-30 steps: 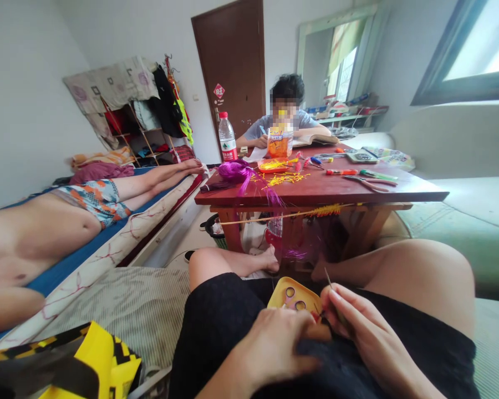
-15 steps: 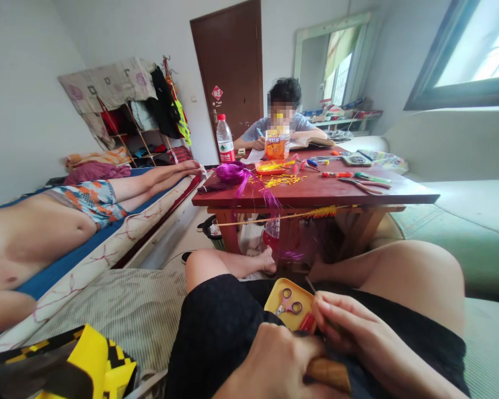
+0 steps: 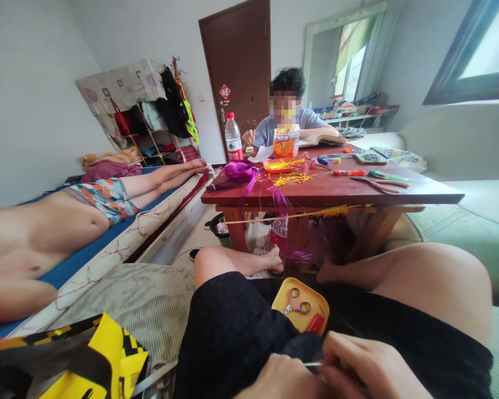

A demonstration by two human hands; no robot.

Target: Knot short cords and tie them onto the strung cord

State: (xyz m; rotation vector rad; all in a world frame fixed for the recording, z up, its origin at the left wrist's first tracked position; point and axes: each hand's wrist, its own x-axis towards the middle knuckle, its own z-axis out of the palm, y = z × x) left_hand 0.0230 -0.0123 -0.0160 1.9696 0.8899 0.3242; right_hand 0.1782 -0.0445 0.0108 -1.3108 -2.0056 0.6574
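Note:
My left hand [image 3: 280,379] is low in front of my lap with its fingers curled closed. What it holds is hidden behind its knuckles. My right hand [image 3: 370,360] meets it from the right, fingers closed around a thin tool. Only a slim pale shaft [image 3: 314,364] shows between the two hands; the rest of the tool is covered. Just beyond them, a yellow tray [image 3: 279,302] rests on my dark shorts. It contains small pink-handled scissors [image 3: 296,302] and a red object [image 3: 316,322].
Ahead stands a red-brown table [image 3: 249,195] with purple thread [image 3: 242,170], yellow bits [image 3: 291,179], pliers [image 3: 380,184] and a water bottle [image 3: 233,138]. Another person sits behind it. Someone lies on the bed at left. A yellow-and-black bag [image 3: 118,354] is at lower left.
Both hands have moved lower and closer together. The tray is now uncovered, and the brown wooden piece in my left hand is out of sight. The view has shifted slightly.

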